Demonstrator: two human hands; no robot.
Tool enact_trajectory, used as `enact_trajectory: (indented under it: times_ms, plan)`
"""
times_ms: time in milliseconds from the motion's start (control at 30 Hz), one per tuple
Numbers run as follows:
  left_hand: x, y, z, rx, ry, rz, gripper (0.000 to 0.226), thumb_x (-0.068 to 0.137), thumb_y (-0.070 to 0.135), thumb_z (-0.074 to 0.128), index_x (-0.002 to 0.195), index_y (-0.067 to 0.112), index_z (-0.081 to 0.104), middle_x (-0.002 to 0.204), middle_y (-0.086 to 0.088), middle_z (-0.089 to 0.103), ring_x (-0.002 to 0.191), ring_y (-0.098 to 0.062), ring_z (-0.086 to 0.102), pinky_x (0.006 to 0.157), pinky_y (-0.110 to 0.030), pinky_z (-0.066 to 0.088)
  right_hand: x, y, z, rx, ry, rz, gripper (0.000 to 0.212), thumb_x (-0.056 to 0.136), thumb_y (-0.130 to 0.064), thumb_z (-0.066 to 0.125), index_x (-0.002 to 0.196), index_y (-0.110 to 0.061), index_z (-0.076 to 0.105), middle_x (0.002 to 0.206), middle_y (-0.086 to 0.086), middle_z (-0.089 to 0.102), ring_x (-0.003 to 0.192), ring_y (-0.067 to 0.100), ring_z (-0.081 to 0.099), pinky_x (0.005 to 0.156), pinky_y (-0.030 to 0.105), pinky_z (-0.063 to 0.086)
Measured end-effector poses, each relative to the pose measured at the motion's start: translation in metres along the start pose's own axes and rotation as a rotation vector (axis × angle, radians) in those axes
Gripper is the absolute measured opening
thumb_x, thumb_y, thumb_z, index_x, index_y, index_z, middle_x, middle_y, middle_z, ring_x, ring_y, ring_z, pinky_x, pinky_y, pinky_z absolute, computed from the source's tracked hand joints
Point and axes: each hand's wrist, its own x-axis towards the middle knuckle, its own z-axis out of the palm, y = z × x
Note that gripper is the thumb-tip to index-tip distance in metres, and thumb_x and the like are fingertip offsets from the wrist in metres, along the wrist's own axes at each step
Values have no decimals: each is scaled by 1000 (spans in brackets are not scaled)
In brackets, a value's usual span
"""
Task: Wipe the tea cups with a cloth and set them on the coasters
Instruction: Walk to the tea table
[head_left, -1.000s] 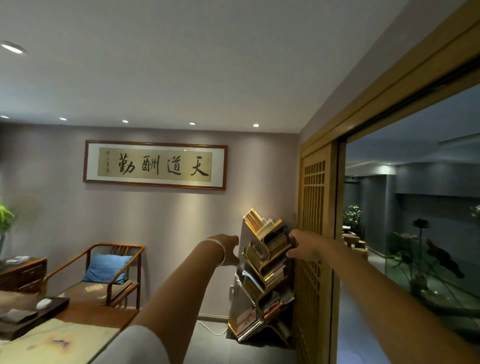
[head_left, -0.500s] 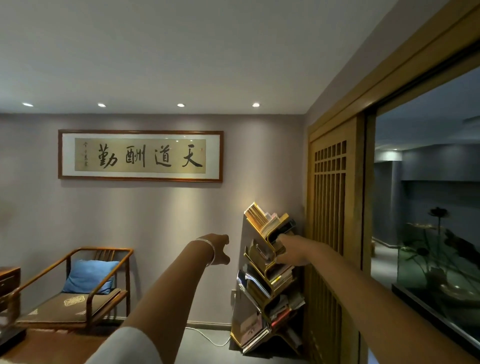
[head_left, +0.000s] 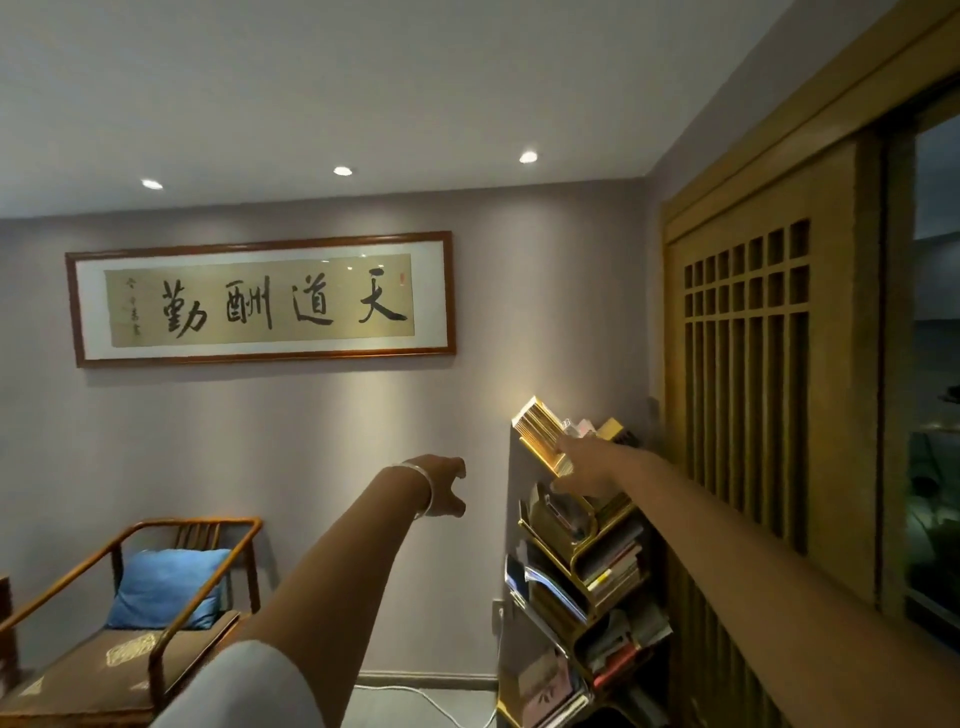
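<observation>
Head view: the gaze has swung right off the table toward the bookshelf (head_left: 576, 551) at 4 o'clock. The right hand (head_left: 582, 467) now rests on its books, grip unclear; the left hand (head_left: 444, 486) hangs loosely curled, empty. Cups, cloth and coasters are out of view, so wiping has not begun.

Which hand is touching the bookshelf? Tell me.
The right hand: it reaches the books at the top of the bookshelf. The left hand, with the bracelet, hangs in the air, touching nothing.
</observation>
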Motion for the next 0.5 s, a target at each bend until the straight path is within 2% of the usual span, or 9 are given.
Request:
enact_trajectory:
  times_ms: [133, 300, 433, 500]
  plan:
    - [55, -23, 30, -9, -40, -6, 61, 85, 39, 65, 139, 26, 39, 135, -5, 52, 116, -27, 55, 98, -39, 47, 69, 11, 26, 10, -54, -33, 52, 94, -29, 53, 139, -12, 35, 138, 13, 49, 119, 27, 52, 81, 27, 41]
    - [131, -68, 58, -10, -56, -100, 61, 84, 39, 65, 138, 27, 39, 134, -3, 53, 115, -25, 56, 99, -39, 47, 181, 21, 51, 42, -81, -72, 66, 89, -37, 59, 143, -16, 28, 143, 12, 44, 120, 29, 51, 95, 35, 47]
    - [194, -115, 67, -6, -37, -223, 61, 84, 38, 65, 138, 26, 40, 135, -1, 52, 121, -24, 51, 101, -37, 43, 281, 11, 61, 11, -66, -186, 68, 87, -41, 60, 143, -17, 29, 145, 12, 42, 125, 29, 47, 89, 31, 42]
    - [227, -141, 60, -7, -9, -300, 60, 85, 38, 65, 138, 26, 40, 137, -2, 52, 122, -25, 51, 103, -38, 43, 336, 3, 62, -3, -75, -259, 69, 87, -43, 59, 143, -16, 28, 147, 11, 39, 128, 28, 44, 96, 34, 40]
